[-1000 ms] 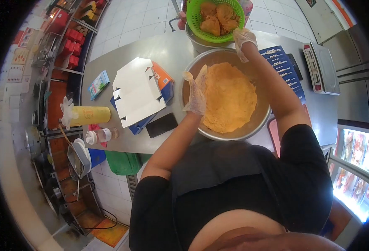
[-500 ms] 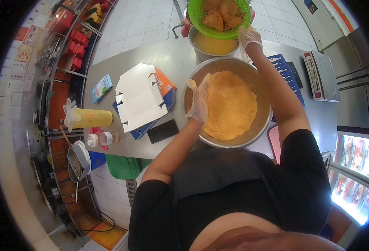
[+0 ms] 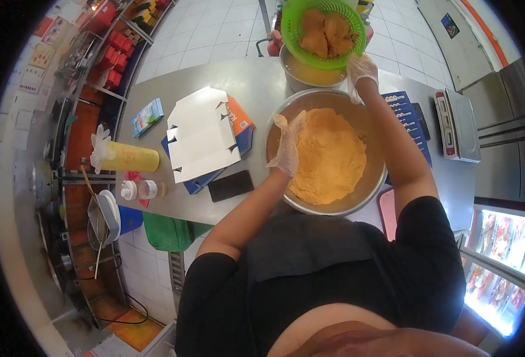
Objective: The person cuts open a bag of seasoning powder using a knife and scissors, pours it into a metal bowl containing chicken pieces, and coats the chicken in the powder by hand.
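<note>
My right hand (image 3: pixel 362 70), in a clear plastic glove, grips the near-right rim of a green colander (image 3: pixel 289 35). Several orange-brown pieces, like battered meat (image 3: pixel 328 37), lie in the colander, which is tilted toward me. Below it stands a metal pot (image 3: pixel 287 71) with yellowish liquid (image 3: pixel 316 74). My left hand (image 3: pixel 285 149), also gloved, is at the left inner side of a large steel bowl (image 3: pixel 376 178), beside the heap of orange flour (image 3: pixel 331 157). Its fingers look apart and hold nothing.
On the steel table (image 3: pixel 239 77) to the left lie a white cardboard box (image 3: pixel 203 134), a dark phone (image 3: pixel 231 186), a yellow bottle (image 3: pixel 133 157) and a clear squeeze bottle (image 3: pixel 146 190). To the right are blue printed cartons (image 3: pixel 405 119) and a scale (image 3: pixel 459 125).
My right hand and the colander have moved slightly right, and the colander tilts more toward me. The view has shifted a little. My left hand stays at the bowl's left side.
</note>
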